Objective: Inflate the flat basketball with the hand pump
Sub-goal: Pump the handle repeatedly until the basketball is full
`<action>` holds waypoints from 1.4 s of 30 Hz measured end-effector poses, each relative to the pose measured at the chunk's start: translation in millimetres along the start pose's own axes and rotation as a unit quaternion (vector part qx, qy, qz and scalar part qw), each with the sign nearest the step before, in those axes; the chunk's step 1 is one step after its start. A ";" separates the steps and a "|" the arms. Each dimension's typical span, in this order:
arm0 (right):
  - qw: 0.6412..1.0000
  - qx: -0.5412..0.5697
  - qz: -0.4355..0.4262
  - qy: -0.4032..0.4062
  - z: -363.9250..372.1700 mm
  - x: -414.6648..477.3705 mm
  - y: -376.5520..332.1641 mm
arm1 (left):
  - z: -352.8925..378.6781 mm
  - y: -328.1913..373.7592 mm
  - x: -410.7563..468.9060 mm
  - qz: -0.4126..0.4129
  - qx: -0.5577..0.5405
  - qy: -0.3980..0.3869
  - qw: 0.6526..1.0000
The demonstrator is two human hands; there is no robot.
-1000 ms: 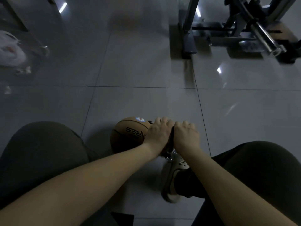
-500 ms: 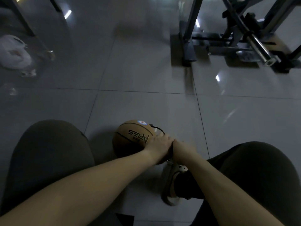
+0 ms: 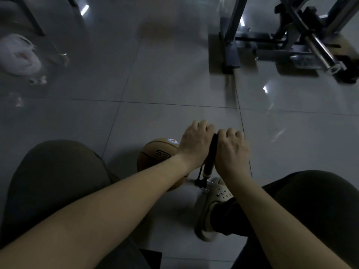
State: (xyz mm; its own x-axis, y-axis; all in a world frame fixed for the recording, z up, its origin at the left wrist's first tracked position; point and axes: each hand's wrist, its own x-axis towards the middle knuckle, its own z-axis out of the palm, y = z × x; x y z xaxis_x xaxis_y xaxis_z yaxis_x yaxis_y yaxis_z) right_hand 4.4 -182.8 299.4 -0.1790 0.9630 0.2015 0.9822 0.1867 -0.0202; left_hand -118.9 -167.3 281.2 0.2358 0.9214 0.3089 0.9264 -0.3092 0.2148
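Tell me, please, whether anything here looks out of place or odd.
Nothing odd at the pump: the left hand and right hand grip its handle beside the basketball. Only the white bag and small scraps on the floor at far left look like stray litter.

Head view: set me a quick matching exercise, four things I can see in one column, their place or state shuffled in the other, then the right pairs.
Things
1. basketball
2. pump
3. shoe
4. white bag

Places or states
A. far left on the floor
B. gripped at the top by the left hand and the right hand
C. tan, on the floor just left of the pump
D. pale, toe by the pump's base

Pairs: 1-C, 2-B, 3-D, 4-A
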 end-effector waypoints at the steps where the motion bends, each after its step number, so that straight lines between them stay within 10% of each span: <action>1: 1.000 -0.002 0.001 -0.018 7.1 -1.1 -0.5 | 12.2 0.6 -2.7 -0.012 0.012 -0.010 1.000; 13: 0.936 -0.010 0.060 -0.347 42.8 -17.6 2.2 | 76.2 9.0 -45.3 0.022 0.046 -0.116 0.992; 20: 0.960 -0.029 -0.023 -0.279 26.3 -32.1 -5.7 | 46.3 0.0 -51.2 0.025 0.002 -0.180 0.983; 26: 0.994 -0.051 -0.074 -0.064 -19.3 -20.4 -18.2 | -25.9 -35.7 -29.4 -0.068 -0.136 -0.061 0.986; 35: 0.986 -0.070 -0.081 -0.130 -21.0 -29.9 -52.5 | -40.2 -50.5 -16.6 -0.161 -0.294 -0.124 0.934; 42: 0.977 -0.103 -0.071 -0.174 24.2 -40.9 -41.0 | 13.6 -106.1 -62.0 -0.298 -0.038 -0.214 0.930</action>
State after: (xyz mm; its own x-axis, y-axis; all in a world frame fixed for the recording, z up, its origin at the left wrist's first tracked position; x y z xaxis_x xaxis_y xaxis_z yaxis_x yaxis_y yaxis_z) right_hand -29.9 -225.1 268.3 -0.2879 0.9445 -0.1582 0.9302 0.3150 0.1885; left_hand -227.8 -188.4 226.6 -0.2028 0.9387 -0.2789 0.9100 0.2858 0.3003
